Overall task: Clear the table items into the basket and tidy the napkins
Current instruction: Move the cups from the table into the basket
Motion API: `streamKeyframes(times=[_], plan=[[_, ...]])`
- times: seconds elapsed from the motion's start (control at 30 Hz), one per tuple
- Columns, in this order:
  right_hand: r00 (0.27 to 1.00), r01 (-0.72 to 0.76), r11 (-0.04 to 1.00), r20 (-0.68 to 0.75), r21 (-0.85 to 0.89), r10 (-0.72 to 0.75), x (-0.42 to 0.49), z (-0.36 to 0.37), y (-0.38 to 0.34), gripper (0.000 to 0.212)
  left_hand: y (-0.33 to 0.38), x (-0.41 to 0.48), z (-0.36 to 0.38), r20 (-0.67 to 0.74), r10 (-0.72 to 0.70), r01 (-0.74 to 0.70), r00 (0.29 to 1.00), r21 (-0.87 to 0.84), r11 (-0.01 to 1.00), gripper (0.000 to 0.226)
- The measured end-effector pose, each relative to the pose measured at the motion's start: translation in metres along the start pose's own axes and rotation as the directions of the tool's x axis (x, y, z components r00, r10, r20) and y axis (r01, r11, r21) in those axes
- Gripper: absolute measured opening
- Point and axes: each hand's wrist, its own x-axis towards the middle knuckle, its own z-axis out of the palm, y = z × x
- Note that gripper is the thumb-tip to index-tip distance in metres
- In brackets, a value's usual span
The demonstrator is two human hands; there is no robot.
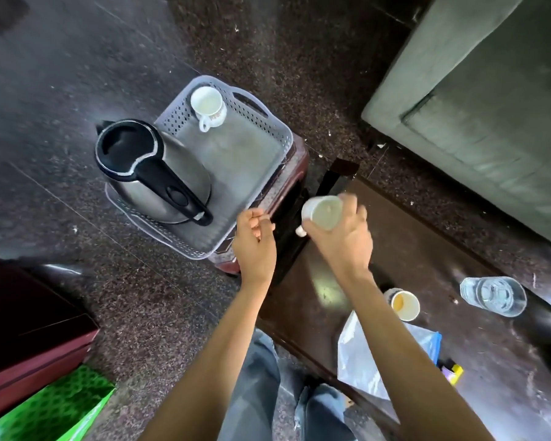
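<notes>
Dark table (pixel 442 268) edge below, my right grip (pixel 341 240) clasps the cup (pixel 323 213), basket (pixel 287 135) just left; left grip (pixel 255 240) curled by its rim, hold unclear.

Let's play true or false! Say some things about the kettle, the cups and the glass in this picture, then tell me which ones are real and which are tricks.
1. The kettle sits in the basket. True.
2. The glass is in the basket too. False: it stands on the table.
3. The right hand holds a white cup. True.
4. Three teacups are in the basket. False: only one teacup is there, at the far end from the kettle.
5. A paper cup stands on the table. True.
</notes>
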Motion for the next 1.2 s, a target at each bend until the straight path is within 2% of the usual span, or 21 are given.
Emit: streamKeyframes(times=[0.07,0.13,0.27,0.37,0.47,0.57,0.67,0.87,0.97,1.03,1.2], plan=[[0.997,0.048,0.996,-0.059,0.07,-0.044,0.02,-0.008,-0.042,0.073,0.014,0.021,-0.003,-0.049,0.028,-0.029,0.998,-0.02,0.999,0.012],[0.996,0.08,0.992,-0.048,0.099,-0.075,0.042,-0.007,-0.078,0.072,0.025,0.04,-0.004,-0.087,0.015,-0.022,0.996,-0.078,0.997,0.013],[0.98,0.176,0.983,0.088,0.041,-0.179,0.092,0.023,-0.137,0.076,0.03,0.077,-0.004,-0.146,-0.081,0.058,0.986,-0.158,0.986,0.021],[0.967,0.184,0.982,0.175,0.036,-0.187,0.122,0.061,-0.167,0.078,0.028,0.095,-0.005,-0.137,-0.165,0.142,0.977,-0.16,0.977,0.028],[0.956,0.227,0.973,0.2,-0.045,-0.214,0.139,0.094,-0.183,0.081,0.026,0.106,-0.005,-0.147,-0.199,0.175,0.969,-0.161,0.971,0.026],[0.954,0.248,0.957,0.209,-0.152,-0.214,0.147,0.114,-0.19,0.082,0.021,0.113,-0.004,-0.127,-0.189,0.18,0.974,-0.082,0.98,0.028],[0.957,0.258,0.948,0.181,-0.186,-0.225,0.151,0.124,-0.192,0.083,0.017,0.115,-0.002,-0.094,-0.202,0.196,0.975,-0.073,0.978,0.03],[0.96,0.27,0.947,0.122,-0.175,-0.251,0.156,0.129,-0.197,0.102,0.021,0.118,0.0,-0.07,-0.197,0.191,0.978,-0.09,0.978,0.028],[0.962,0.256,0.959,0.125,-0.122,-0.241,0.154,0.127,-0.193,0.101,0.021,0.118,0.001,-0.062,-0.18,0.174,0.982,-0.089,0.981,0.026],[0.964,0.257,0.964,0.089,-0.074,-0.25,0.148,0.122,-0.183,0.092,0.022,0.115,0.001,-0.054,-0.151,0.147,0.987,-0.076,0.986,0.024],[0.922,0.369,0.921,-0.176,0.126,-0.345,0.112,0.095,-0.127,0.058,0.027,0.083,0.007,-0.095,0.18,-0.17,0.979,0.105,0.98,0.015]])
